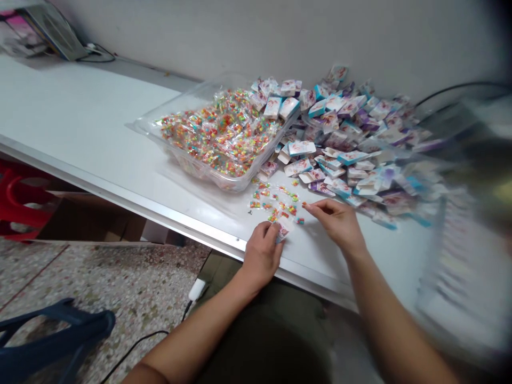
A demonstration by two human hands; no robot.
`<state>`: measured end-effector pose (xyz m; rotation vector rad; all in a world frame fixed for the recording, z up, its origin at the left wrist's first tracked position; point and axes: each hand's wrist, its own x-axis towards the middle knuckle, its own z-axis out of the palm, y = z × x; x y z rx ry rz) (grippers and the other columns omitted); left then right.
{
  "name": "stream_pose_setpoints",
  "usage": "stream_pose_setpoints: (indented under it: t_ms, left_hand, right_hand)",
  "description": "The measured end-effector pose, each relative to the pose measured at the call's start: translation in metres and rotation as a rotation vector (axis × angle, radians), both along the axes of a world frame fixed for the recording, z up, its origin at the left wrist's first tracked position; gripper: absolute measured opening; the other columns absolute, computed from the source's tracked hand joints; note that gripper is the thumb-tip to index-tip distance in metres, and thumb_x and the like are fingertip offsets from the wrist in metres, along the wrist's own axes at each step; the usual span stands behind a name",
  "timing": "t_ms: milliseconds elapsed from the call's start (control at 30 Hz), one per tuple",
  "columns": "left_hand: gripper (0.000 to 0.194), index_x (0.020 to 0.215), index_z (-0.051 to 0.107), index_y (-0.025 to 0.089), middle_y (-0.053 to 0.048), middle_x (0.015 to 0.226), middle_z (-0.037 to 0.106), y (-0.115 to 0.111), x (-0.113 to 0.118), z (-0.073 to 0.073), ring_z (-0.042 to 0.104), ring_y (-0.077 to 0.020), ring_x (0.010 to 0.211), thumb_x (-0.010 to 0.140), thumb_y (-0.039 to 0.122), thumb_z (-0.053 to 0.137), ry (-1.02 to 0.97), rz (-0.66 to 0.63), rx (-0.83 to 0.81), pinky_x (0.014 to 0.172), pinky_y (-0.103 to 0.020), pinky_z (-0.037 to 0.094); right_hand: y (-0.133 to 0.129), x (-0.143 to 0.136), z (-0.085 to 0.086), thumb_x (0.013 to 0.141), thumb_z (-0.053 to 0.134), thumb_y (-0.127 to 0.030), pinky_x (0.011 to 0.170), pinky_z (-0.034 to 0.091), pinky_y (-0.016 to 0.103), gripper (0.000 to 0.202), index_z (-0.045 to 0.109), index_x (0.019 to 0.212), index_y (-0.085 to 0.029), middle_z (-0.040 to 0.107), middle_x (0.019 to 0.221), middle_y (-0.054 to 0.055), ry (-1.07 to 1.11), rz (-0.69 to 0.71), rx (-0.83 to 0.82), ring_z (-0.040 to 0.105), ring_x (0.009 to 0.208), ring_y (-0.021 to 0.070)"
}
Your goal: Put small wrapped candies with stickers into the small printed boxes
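Observation:
My left hand (pixel 262 250) is closed around a small printed box (pixel 282 230) near the table's front edge. To its right, my right hand (pixel 336 218) pinches a tiny orange-red piece (pixel 304 205) between thumb and fingertips; whether it is loose or in a clear packet I cannot tell. Several small clear packets of colourful pieces (pixel 276 200) lie on the white table between the hands and the clear plastic tub (pixel 240 188). That tub holds a heap of similar packets (pixel 224 130), with a few small boxes (pixel 276 106) on its right corner.
A large pile of small blue, purple and white boxes (pixel 348 144) spreads right of the tub against the wall. Blurred stacked material (pixel 452 266) stands at far right. Below are a cardboard box (pixel 92 218), a red stool (pixel 20 202) and a dark blue stool (pixel 60 330).

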<state>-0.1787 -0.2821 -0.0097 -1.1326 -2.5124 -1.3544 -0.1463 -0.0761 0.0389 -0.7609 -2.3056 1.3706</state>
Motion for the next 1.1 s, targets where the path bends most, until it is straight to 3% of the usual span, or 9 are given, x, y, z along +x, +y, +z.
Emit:
stream_pose_setpoints:
  t_ms: [167,300,367,567,700,867,1000,1100]
  left_hand:
    - [0.034,0.120,0.050,0.020,-0.012,0.112,0.056,0.002,0.001,0.001,0.059,-0.0217,0.100,0.087,0.015,0.056,-0.001,-0.001,0.003,0.087,-0.036,0.052]
    - [0.036,0.121,0.049,0.020,-0.012,0.113,0.056,0.002,0.001,0.004,0.059,-0.0224,0.103,0.086,0.014,0.054,-0.001,-0.007,-0.005,0.089,-0.037,0.052]
    - [0.035,0.121,0.049,0.018,-0.013,0.113,0.056,0.003,0.002,0.004,0.058,-0.0230,0.104,0.087,0.014,0.052,0.018,-0.013,-0.006,0.090,-0.038,0.052]
    - [0.044,0.129,0.041,0.016,-0.015,0.115,0.057,0.005,0.005,0.000,0.057,-0.0242,0.108,0.085,0.010,0.050,0.096,-0.031,0.005,0.092,-0.040,0.052]
    - [0.050,0.132,0.035,0.014,-0.016,0.116,0.057,0.004,0.007,-0.004,0.057,-0.0253,0.109,0.084,0.010,0.050,0.114,0.014,0.034,0.092,-0.042,0.053]
    - [0.043,0.127,0.040,0.017,-0.014,0.113,0.057,0.002,0.009,-0.005,0.057,-0.0255,0.108,0.085,0.012,0.051,0.080,0.042,0.042,0.090,-0.042,0.053]
    - [0.044,0.126,0.039,0.018,-0.014,0.114,0.056,0.003,0.010,-0.004,0.057,-0.0253,0.108,0.085,0.011,0.051,0.076,0.059,0.059,0.090,-0.042,0.053]
    - [0.044,0.125,0.039,0.018,-0.013,0.112,0.056,0.003,0.012,-0.005,0.057,-0.0249,0.106,0.084,0.010,0.051,0.074,0.075,0.076,0.087,-0.041,0.053]
  right_hand:
    - [-0.018,0.007,0.019,0.071,0.072,-0.049,0.054,0.039,0.024,0.033,0.072,0.075,-0.017,0.065,0.064,0.001,-0.015,0.155,-0.117,0.052,0.057,0.0120]
    - [-0.039,0.016,0.026,0.077,0.068,-0.045,0.065,0.046,0.027,0.027,0.073,0.082,-0.019,0.072,0.078,0.003,-0.122,0.333,-0.092,0.062,0.069,0.0162]
    - [-0.045,0.017,0.026,0.082,0.063,-0.041,0.067,0.045,0.027,0.022,0.072,0.082,-0.021,0.073,0.080,0.002,-0.203,0.368,0.040,0.063,0.072,0.0166]
    - [-0.057,0.010,0.041,0.087,0.058,-0.032,0.058,0.031,0.027,0.013,0.067,0.086,-0.023,0.072,0.083,0.002,-0.504,0.447,0.691,0.062,0.071,0.0180]
    - [-0.070,0.010,0.045,0.090,0.056,-0.031,0.055,0.028,0.028,0.014,0.065,0.092,-0.021,0.070,0.084,0.006,-0.543,0.453,0.883,0.062,0.074,0.0205]
    - [-0.070,0.021,0.036,0.093,0.049,-0.021,0.067,0.038,0.028,0.020,0.069,0.094,-0.023,0.070,0.088,0.005,-0.381,0.512,0.812,0.064,0.085,0.0189]
    - [-0.070,0.025,0.032,0.091,0.053,-0.026,0.065,0.038,0.028,0.016,0.069,0.092,-0.024,0.070,0.088,0.004,-0.336,0.390,0.819,0.062,0.084,0.0190]
    - [-0.077,0.024,0.033,0.089,0.055,-0.026,0.063,0.037,0.028,0.015,0.069,0.089,-0.024,0.067,0.087,0.004,-0.312,0.392,0.847,0.060,0.086,0.0198]
